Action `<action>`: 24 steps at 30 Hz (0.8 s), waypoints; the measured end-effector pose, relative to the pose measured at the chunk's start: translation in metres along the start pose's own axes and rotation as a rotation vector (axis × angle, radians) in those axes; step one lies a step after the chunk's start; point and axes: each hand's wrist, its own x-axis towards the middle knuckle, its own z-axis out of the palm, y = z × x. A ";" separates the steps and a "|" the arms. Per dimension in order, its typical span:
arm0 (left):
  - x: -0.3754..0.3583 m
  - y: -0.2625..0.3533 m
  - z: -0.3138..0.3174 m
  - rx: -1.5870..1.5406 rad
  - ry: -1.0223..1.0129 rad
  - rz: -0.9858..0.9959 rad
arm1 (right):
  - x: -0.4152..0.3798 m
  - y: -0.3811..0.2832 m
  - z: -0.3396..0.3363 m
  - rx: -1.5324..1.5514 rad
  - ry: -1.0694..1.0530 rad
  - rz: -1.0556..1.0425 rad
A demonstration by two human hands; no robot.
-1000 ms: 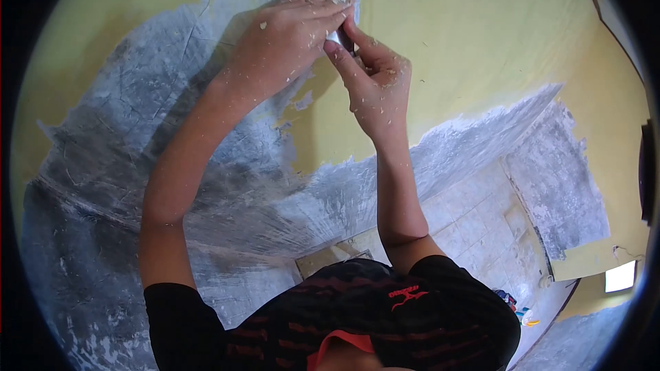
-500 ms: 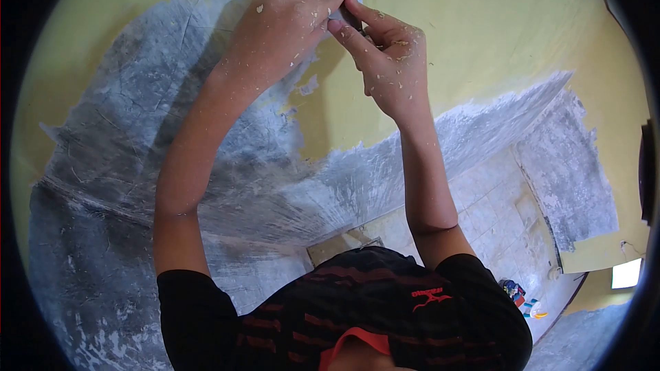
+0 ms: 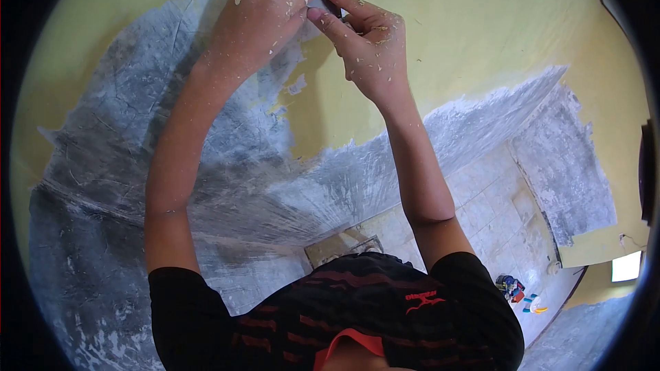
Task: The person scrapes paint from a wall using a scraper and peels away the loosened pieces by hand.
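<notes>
High on the wall, both of my hands are on a flat scraper (image 3: 331, 5), of which only a small dark part shows between them. My left hand (image 3: 265, 10) lies over it from the left, fingers together and bent toward its far end. My right hand (image 3: 375, 48) grips it from the right, with thumb and forefinger closed on its near part. Pale paint flakes stick to both hands. Around the scraper, yellow paint (image 3: 474, 20) meets a stripped grey patch (image 3: 148, 89) along a ragged edge. My left hand hides most of the blade and its contact with the wall.
More bare grey wall (image 3: 357, 175) runs below the paint. Under it is a light tiled floor (image 3: 481, 199). Small colourful items (image 3: 512, 288) lie at the lower right, close to a bright opening (image 3: 625, 266). A dark object (image 3: 646, 172) hangs at the right edge.
Both hands and the scraper have shifted slightly left and upward in view along the paint edge. My hold on the scraper looks the same.
</notes>
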 end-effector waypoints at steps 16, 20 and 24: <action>-0.007 -0.003 -0.006 0.003 -0.032 -0.025 | 0.001 -0.021 0.000 -0.034 -0.055 0.171; -0.009 -0.003 -0.008 0.025 -0.046 0.048 | -0.007 -0.013 0.001 -0.024 -0.055 0.150; -0.009 -0.009 -0.007 0.036 -0.007 0.017 | -0.001 -0.015 0.003 -0.011 -0.066 0.187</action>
